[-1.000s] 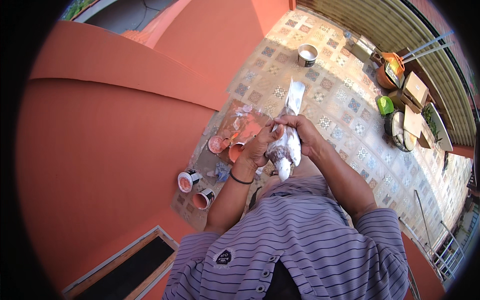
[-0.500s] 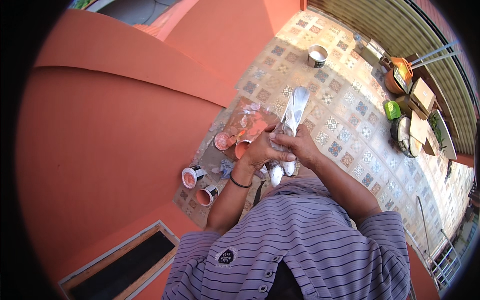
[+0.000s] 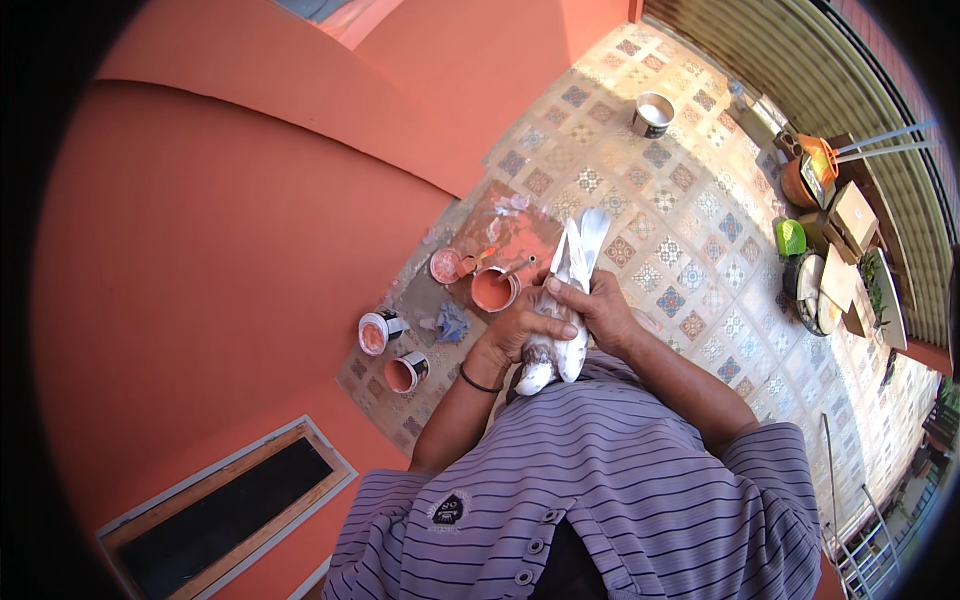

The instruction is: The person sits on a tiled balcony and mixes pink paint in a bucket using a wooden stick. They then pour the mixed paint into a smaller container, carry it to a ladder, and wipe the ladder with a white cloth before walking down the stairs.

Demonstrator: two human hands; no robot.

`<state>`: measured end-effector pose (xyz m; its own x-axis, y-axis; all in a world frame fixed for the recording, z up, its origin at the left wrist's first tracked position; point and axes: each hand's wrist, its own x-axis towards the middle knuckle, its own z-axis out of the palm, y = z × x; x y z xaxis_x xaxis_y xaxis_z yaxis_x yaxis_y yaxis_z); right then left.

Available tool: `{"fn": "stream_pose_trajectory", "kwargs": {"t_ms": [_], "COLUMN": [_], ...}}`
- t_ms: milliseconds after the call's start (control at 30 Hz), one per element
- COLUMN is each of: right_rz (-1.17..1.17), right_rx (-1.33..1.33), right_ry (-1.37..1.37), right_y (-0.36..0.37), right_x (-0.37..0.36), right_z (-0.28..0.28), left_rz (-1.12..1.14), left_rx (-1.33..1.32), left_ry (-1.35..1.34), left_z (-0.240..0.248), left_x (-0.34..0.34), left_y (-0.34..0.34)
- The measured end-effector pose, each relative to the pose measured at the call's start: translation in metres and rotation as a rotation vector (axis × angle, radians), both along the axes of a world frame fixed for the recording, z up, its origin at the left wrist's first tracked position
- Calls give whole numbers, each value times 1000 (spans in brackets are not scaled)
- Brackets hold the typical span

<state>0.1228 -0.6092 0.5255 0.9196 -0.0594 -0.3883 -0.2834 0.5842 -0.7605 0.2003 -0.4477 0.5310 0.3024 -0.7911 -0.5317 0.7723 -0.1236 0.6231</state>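
Observation:
A white bird that looks like a pigeon (image 3: pixel 568 345), with brown mottled patches, is held in front of my belly. Its pale tail feathers point away from me, and its rounded white front end lies close to my shirt. My left hand (image 3: pixel 520 325) is closed round its left side, thumb laid across the body. Round the other side wraps my right hand (image 3: pixel 603 312), its thumb meeting the bird near the middle. Some of my fingers are hidden beneath the bird.
An orange-paint bucket (image 3: pixel 493 289) with a brush across it stands beyond my left hand, near a paint-smeared board (image 3: pixel 520 240). Two paint tubs (image 3: pixel 380 331) sit by the red wall (image 3: pixel 250 220). A pale bucket (image 3: pixel 653 115) stands farther off; boxes (image 3: pixel 853 215) line the right.
Both hands have drawn the bird slightly nearer my body, and its tail sits lower in view. My view has shifted, revealing more of the orange-paint bucket.

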Motion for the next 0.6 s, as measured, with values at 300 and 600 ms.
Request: {"fn": "stream_pose_trajectory", "kwargs": {"t_ms": [300, 600], "right_rz": [41, 53], "right_rx": [51, 135], "right_ry": [59, 48], "right_y": [-20, -23], "right_x": [-8, -10], "right_z": [-8, -3], "left_rz": [176, 65], "left_rx": [-28, -56], "left_ry": [46, -15], "left_z": [8, 6], "left_x": [-32, -34], "left_y": [12, 11]}}
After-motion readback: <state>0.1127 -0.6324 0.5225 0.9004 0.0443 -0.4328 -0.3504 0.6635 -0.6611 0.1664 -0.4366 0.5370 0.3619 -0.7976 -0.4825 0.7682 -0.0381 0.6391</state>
